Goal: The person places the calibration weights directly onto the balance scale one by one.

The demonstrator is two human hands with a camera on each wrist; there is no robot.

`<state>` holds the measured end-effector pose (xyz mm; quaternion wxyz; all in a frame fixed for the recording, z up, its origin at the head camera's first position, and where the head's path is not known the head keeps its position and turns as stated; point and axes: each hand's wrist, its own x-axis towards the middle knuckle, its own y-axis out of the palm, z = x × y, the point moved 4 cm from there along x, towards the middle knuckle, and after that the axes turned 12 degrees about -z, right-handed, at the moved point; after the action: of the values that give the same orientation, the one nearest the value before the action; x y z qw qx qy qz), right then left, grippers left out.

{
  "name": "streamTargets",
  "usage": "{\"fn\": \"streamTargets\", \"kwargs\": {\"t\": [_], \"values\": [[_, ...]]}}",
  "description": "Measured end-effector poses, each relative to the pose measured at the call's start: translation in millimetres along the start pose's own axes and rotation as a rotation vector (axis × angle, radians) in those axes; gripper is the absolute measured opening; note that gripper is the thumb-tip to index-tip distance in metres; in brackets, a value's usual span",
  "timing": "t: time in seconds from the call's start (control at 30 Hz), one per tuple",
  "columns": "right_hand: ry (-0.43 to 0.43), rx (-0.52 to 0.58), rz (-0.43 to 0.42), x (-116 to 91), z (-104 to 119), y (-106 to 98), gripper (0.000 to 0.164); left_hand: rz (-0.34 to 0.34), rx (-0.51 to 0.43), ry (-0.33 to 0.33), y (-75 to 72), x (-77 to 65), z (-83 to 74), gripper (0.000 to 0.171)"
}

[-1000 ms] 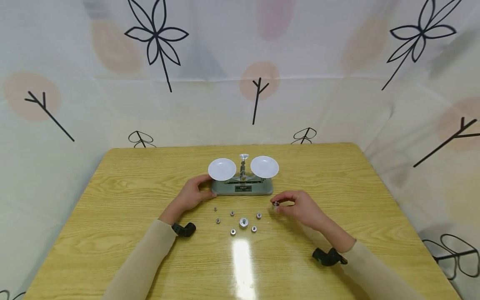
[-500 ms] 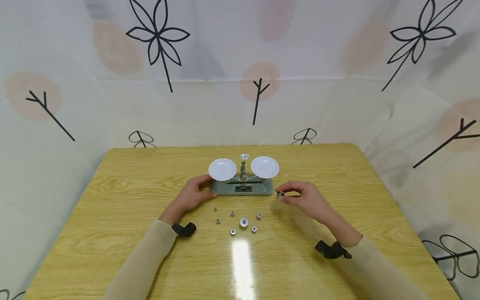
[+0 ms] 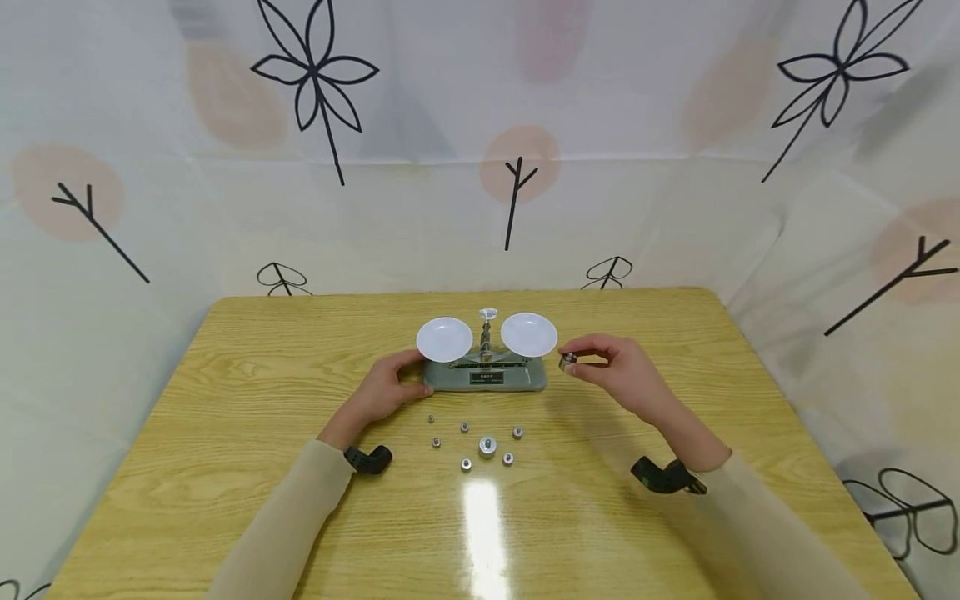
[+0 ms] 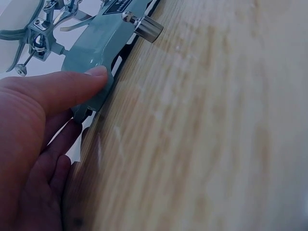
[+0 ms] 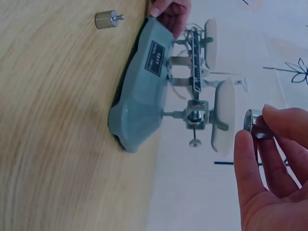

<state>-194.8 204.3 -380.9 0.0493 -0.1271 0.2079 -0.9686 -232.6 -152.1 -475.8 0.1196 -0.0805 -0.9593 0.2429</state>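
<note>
A green-based balance scale point(image 3: 483, 382) stands toward the back of the table, with a white left pan point(image 3: 445, 339) and a white right pan point(image 3: 529, 335). My left hand point(image 3: 384, 388) holds the left end of its base; the left wrist view has the thumb on the front face and the fingers round behind the end. Raised off the table, my right hand point(image 3: 628, 377) pinches a shiny metal weight point(image 5: 260, 126) between thumb and fingers. That weight is tilted and close beside the right pan, apart from it in the right wrist view.
Several knobbed metal weights are spread in front of the scale, the largest weight point(image 3: 487, 448) in the middle and a smaller weight point(image 3: 517, 432) to its right. The wooden table point(image 3: 300, 333) meets a patterned cloth backdrop point(image 3: 420, 217) at its back edge.
My right hand has risen and moved away from me with the weight, from in front of the scale to beside the right pan. The left hand and scale have stayed put.
</note>
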Motion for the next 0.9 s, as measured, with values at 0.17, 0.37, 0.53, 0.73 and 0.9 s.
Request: {"fn": "streamTargets", "kwargs": {"t": [0.17,0.37,0.53,0.73,0.9], "values": [[0.008,-0.004,0.005,7,5,-2,0.021,-0.003,0.004,-0.007,-0.7,-0.6,-0.7,0.061],[0.024,-0.02,0.017,17,9,-3,0.024,0.003,-0.016,-0.008,-0.2,0.1,-0.3,0.062],[0.017,-0.049,0.016,26,10,-4,0.024,0.0,-0.021,0.004,0.4,0.4,0.5,0.062],[0.003,-0.106,0.028,35,12,-3,0.024,-0.005,-0.02,0.009,0.0,0.4,0.3,0.061],[0.002,-0.108,0.045,41,14,0,0.025,-0.003,-0.023,0.004,0.3,0.5,0.7,0.061]]}}
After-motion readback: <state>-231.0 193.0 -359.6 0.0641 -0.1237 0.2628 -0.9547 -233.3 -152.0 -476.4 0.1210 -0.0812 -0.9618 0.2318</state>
